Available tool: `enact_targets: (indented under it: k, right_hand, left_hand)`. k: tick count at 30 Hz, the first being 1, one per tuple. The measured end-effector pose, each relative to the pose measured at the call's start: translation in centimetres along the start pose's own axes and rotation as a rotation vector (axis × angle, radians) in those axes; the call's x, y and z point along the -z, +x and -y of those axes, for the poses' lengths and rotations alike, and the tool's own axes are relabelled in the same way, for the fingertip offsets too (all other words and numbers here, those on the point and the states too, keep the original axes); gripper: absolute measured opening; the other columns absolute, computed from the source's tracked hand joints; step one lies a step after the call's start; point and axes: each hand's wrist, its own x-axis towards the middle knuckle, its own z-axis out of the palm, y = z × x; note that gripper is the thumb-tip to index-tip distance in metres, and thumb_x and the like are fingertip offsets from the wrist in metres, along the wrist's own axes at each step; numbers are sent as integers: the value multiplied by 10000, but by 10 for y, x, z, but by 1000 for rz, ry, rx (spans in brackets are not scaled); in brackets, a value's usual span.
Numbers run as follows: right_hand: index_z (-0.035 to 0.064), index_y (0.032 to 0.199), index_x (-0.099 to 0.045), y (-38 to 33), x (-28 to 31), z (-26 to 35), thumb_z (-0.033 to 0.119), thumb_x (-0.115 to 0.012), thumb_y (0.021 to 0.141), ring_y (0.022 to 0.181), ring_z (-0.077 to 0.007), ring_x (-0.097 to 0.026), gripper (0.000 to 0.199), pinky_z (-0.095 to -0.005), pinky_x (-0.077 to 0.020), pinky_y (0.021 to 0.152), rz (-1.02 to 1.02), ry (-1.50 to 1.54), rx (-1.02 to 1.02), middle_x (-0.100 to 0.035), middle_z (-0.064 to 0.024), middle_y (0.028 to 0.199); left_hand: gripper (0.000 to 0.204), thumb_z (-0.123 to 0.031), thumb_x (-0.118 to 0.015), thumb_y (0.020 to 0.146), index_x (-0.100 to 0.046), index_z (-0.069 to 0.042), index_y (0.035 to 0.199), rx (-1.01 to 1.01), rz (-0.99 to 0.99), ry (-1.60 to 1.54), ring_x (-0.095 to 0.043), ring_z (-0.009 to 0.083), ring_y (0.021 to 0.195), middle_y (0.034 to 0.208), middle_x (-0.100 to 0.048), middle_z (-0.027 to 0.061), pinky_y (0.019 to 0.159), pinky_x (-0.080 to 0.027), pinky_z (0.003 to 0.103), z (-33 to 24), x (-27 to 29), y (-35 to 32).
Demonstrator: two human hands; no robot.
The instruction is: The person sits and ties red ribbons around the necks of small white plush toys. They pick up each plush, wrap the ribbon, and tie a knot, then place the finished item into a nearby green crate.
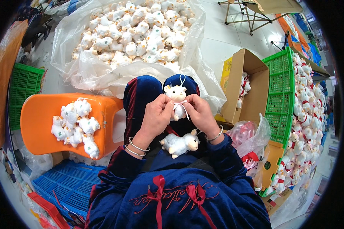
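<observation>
Over my knees I hold up a small white plush animal (176,93) with black eyes and a hanging loop on its head. A pale pink ribbon (180,103) is looped in a bow at its neck. My left hand (158,112) pinches the ribbon on one side, fingers closed. On the other side my right hand (201,113) pinches it as well. A second plush sheep (180,144), bluish-white and fluffy with a cream face, lies on my lap between my forearms.
Ahead, a large clear plastic bag (80,68) holds many white plush toys. Several more lie on an orange stool (34,122) to my left. At right stand a cardboard box (256,89), a green crate (278,97) beside red-scarfed toys, and a bag of pink ribbon (244,134). A blue crate (70,185) sits lower left.
</observation>
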Motion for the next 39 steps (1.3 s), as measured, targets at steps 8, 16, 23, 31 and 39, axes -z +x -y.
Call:
enact_targets:
  k: [8, 16, 23, 31, 39]
  right_hand:
    - [0, 972, -628, 1, -5, 7, 131, -637, 1014, 695, -60, -575, 137, -241, -477, 605, -12, 83, -76, -625, -11, 791]
    - [8, 929, -638, 1, -10, 0, 153, -662, 1004, 675, -43, -555, 165, -227, -459, 572, -52, 172, -62, -635, 8, 781]
    - [-9, 936, -681, 3, -5, -8, 152, -656, 1008, 706, -40, -566, 178, -223, -474, 615, -42, 207, -55, -665, 7, 806]
    - [-7, 950, -690, 4, -3, -5, 212, -606, 1048, 713, -54, -578, 254, -219, -481, 642, -32, 204, -46, -653, 6, 797]
    - [31, 934, -658, 0, 0, -3, 388, -470, 1106, 721, -70, -538, 438, -225, -459, 663, 3, 286, -108, -604, 9, 797]
  left_hand:
    - [202, -153, -591, 1018, -600, 5, 893, 110, 34, -64, -578, 69, 504, 661, -649, 43, 451, -456, 250, -4, 5, 2]
    - [195, -157, -563, 1051, -597, -38, 901, -16, 17, 23, -526, 19, 544, 680, -630, -12, 495, -412, 197, 1, 1, -1]
    - [207, -154, -537, 1065, -599, -45, 901, -1, 26, -55, -478, 9, 522, 677, -616, -22, 483, -381, 188, 4, 1, -3]
    - [224, -164, -558, 1050, -630, -12, 903, 31, 34, -34, -554, 32, 582, 677, -648, 3, 534, -446, 218, 1, 5, -3]
    - [273, -164, -626, 992, -669, 20, 795, -162, -34, 258, -592, 116, 641, 706, -639, 61, 596, -477, 303, -11, 12, -4]
